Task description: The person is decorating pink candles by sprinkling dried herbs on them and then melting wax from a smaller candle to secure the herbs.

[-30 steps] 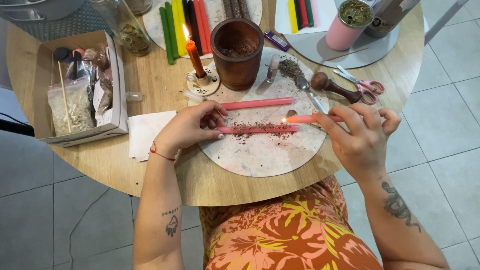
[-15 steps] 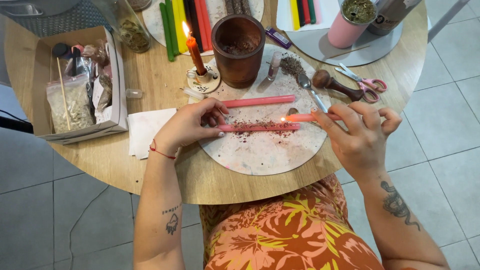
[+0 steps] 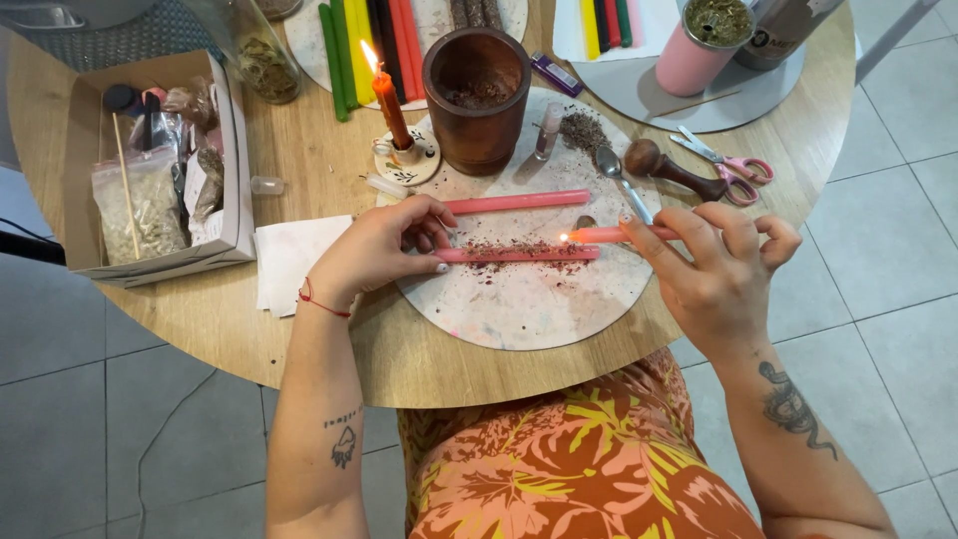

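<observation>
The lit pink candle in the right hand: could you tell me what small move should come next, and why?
Probably tip the lit pink candle lower over the herb-coated candle pinned by the left hand; its flame sits just above the far end.

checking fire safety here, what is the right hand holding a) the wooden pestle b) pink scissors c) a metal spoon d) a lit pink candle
d: the right hand grips a pink candle held sideways, with a small flame at its tip just above the herb-dusted pink candle that the left hand steadies on the round board.
</observation>
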